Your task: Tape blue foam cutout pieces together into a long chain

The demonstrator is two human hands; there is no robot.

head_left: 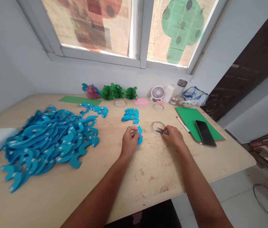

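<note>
My left hand [130, 140] pinches a curved blue paper cutout [139, 139] with a white patch near its upper tip. My right hand [172, 136] is closed round a pair of small scissors [160, 130]; their handles are hidden in my fingers. The dark blades point left and lie over a roll of narrow tape [151, 127]. Just beyond my left hand sits a small stack of blue cutouts [130, 115]. Far to the left spreads a large heap of blue cutouts [53, 139], many with small white squares on them.
Two more tape rolls [120, 100] lie farther back. Along the wall stand green paper figures [116, 91], a small fan [158, 92] and a glass bottle [178, 91]. On the right, a phone [205, 133] rests on green sheets [188, 115] beside a white pen [182, 124]. Small scraps dot the tabletop.
</note>
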